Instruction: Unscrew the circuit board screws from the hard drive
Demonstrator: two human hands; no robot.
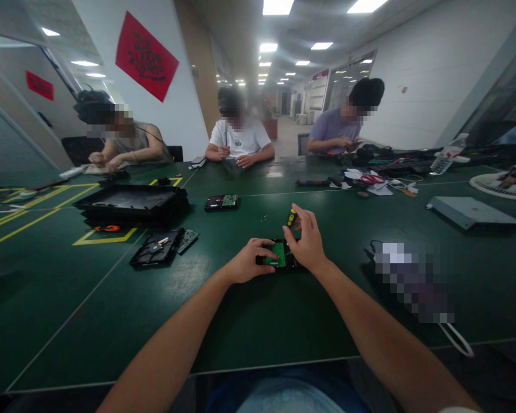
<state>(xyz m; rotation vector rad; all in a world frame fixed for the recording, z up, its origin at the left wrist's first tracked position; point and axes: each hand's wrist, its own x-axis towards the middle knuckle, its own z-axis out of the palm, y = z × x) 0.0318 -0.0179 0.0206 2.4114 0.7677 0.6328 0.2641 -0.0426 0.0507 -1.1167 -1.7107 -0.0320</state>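
In front of me on the green table lies a hard drive with a green circuit board (277,253) facing up. My left hand (250,261) grips its left end, with the thumb at the near edge and the fingers over the board. A yellow and black screwdriver (291,218) stands nearly upright over the drive, its handle held in the fingers of my right hand (308,241). The screwdriver's tip is hidden behind that hand. Several tiny screws (264,218) lie just beyond the drive.
To the left are an opened drive case (157,248), a loose circuit board (188,241), stacked black trays (133,201) and an orange-handled tool (107,228). Another hard drive (222,202) lies ahead. A metal box (473,213) and red scissors (373,179) lie right. Three people sit opposite.
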